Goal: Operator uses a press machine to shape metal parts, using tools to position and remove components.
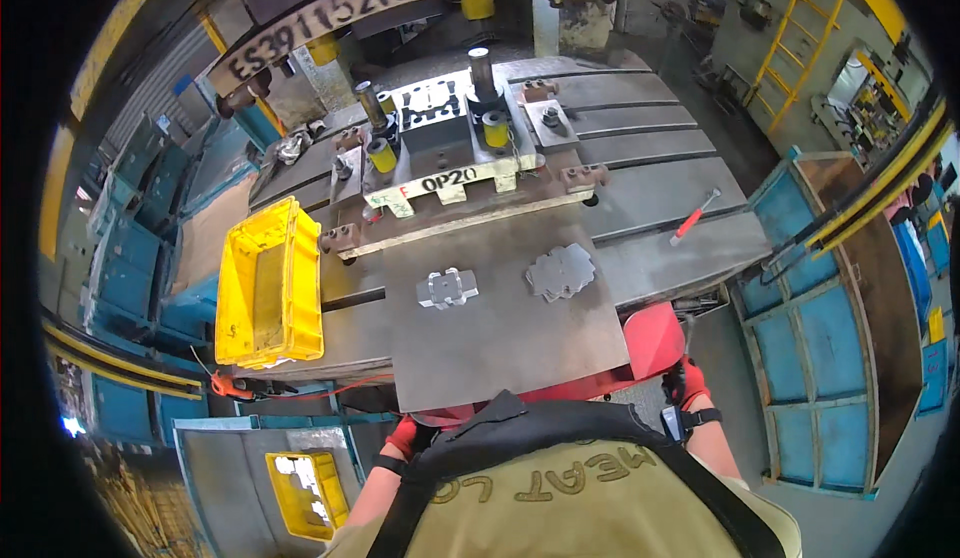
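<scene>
Red gloves cover both my hands, low at either side of my body. My left hand [402, 437] is by the left end of a red piece running under the front edge of the steel plate [490, 353]; its fingers are mostly hidden. My right hand [686, 386] is beside the raised red panel [655, 339] at the plate's right corner; its grip cannot be made out. On the plate lie small flat notched metal parts [447, 288] at left and a larger group of grey metal parts [561, 272] at right. Behind them stands a press die [440, 146] with upright posts.
A yellow crate [228, 293] stands left on the slotted press bed [655, 173]. A red-handled tool [690, 222] lies at right. Another yellow crate [335, 488] with pale pieces sits lower left. Blue-framed bins [815, 328] flank the right. An orange tool [232, 387] hangs at left.
</scene>
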Demonstrator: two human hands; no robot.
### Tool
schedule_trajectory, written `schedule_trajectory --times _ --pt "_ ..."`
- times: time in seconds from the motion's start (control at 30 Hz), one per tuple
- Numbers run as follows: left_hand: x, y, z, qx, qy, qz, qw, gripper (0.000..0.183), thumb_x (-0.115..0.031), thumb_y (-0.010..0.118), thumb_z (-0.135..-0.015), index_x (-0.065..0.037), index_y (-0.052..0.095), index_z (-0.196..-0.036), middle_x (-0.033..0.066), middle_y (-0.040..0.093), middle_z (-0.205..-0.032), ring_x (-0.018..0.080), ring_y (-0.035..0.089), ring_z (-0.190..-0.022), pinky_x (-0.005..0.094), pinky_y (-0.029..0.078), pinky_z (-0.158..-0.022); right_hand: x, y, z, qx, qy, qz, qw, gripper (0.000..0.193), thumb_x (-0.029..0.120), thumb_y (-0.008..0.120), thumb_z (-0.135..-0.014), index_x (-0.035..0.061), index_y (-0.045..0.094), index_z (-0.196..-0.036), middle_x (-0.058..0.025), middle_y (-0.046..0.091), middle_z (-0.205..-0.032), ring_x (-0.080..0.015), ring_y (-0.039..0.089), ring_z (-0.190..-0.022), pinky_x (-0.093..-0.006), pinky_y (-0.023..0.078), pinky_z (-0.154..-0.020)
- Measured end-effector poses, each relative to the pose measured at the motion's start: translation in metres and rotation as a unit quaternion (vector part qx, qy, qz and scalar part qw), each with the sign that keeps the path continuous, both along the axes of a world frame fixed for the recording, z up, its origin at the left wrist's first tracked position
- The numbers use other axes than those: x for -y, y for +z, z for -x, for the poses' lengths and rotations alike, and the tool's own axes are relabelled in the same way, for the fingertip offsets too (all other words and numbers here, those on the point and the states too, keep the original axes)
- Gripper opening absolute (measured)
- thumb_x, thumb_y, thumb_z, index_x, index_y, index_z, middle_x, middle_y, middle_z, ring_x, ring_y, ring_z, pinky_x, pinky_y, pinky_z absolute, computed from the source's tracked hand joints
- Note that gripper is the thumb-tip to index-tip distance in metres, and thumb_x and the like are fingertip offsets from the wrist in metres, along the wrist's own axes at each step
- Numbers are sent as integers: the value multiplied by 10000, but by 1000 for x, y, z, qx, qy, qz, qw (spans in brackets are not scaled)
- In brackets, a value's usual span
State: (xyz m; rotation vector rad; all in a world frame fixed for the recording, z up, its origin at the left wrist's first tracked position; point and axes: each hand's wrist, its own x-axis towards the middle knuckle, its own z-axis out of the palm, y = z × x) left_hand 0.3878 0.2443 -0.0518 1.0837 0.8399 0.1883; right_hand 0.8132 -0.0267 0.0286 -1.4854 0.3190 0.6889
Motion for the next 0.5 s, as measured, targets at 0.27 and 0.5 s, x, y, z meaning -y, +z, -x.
schedule_trajectory --times 0.27,0.5 --pt "-17 -46 -5 -133 -166 -457 864 302 -181 393 -761 -66 416 -1040 66 419 -1082 172 361 -1010 259 253 -867 -31 -35 -4 102 95 92 986 150 231 470 -708 87 456 -749 -31 445 -548 -131 412 -409 -252 341 -376" --pt "-2 -7 -30 -31 87 -124 988 308 -193 408 -759 -47 412 -1030 78 459 -1031 210 445 -909 297 345 -792 -38 -32 -8 118 105 116 981 181 244 492 -691 76 458 -747 -46 458 -563 -142 426 -421 -256 352 -388"
